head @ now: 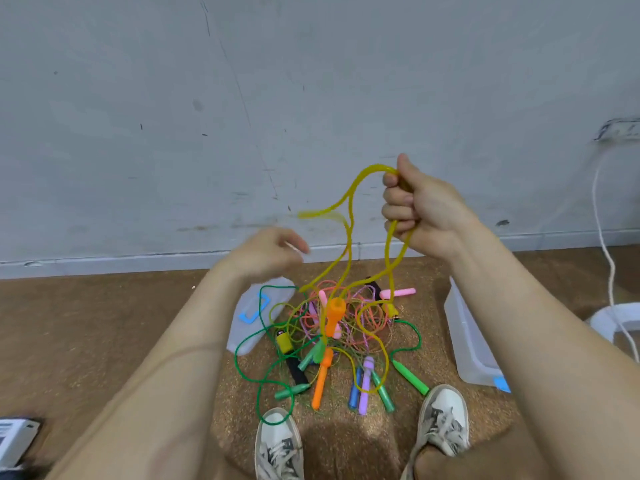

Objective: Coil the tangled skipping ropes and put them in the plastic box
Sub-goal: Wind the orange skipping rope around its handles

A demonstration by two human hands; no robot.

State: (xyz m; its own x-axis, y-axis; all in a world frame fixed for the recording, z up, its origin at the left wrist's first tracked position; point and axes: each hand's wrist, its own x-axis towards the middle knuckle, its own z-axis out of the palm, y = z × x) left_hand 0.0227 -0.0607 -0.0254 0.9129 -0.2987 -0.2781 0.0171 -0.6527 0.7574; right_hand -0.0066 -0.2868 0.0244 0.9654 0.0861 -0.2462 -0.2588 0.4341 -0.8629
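Head view: the right hand (420, 209) is raised in front of the pale wall, its fingers (398, 213) curled tight round several loops of a translucent yellow plastic skipping rope (349, 202). The rope's strands run down from the fist into the many-coloured tangled heap of skipping ropes (360, 320) on the brown cork floor (104, 323), between the person's arms and just ahead of the grey-and-white shoes (278, 445).

The left hand (270, 252) hovers lower and to the left of the yellow strands. It is smeared by motion, so I cannot tell whether its fingers are spread or closing. Nothing shows in it.

The clear plastic box (464, 341) stands just right of the heap, partly hidden by the right forearm. Its clear lid with a blue clip (249, 327) lies just left of the heap.

The step in hand looks like the coiling of the first rope: some turns are gathered, while the rest is not yet free of the pile, and nothing can be seen in the box.

The next move likely calls for the left hand to catch the hanging strand, work it clear of the green and orange ropes crossing it, and feed another turn to the right fist.
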